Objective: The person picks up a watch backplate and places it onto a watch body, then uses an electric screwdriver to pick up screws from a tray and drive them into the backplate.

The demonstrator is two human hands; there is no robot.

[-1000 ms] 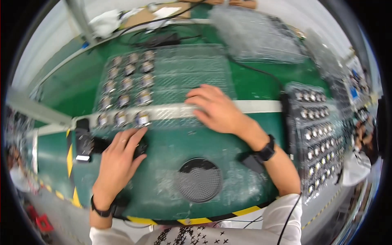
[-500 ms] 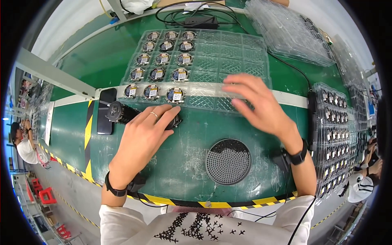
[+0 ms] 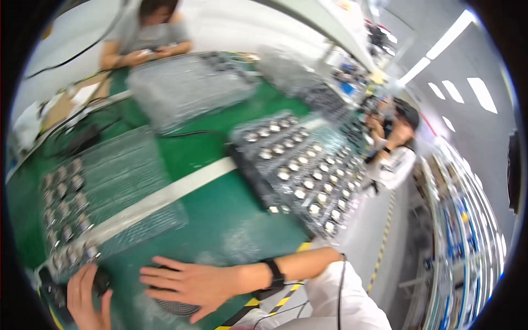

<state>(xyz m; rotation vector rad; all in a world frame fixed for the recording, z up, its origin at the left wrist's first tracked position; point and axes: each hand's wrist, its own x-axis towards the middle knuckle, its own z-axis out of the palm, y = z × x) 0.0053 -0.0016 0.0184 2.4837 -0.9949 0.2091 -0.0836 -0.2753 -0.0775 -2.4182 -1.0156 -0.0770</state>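
Observation:
My left hand point(image 3: 88, 300) is at the lower left, curled over a black cylinder point(image 3: 102, 281) that shows on both sides of the fingers. Its exact kind cannot be made out. Spread wide and palm down, my right hand point(image 3: 195, 283) lies over a round grey perforated dish point(image 3: 176, 308), hiding most of it. Just beyond the left hand is a clear plastic tray point(image 3: 126, 170), with several round watch bodies point(image 3: 65, 209) in its left-hand columns. The picture is blurred by motion.
Another tray point(image 3: 264, 170), full of round watch parts, lies to the right. Stacked clear trays point(image 3: 187, 88) and a black power adapter point(image 3: 83, 140) with cables are farther back. One person point(image 3: 148, 38) sits across the table; another point(image 3: 393, 148) is at the right. Striped tape marks the table edge.
The view has swung to the right, bringing both people and the full tray into sight. My right hand has come down from above the watch tray onto the round dish. My left remains at the cylinder.

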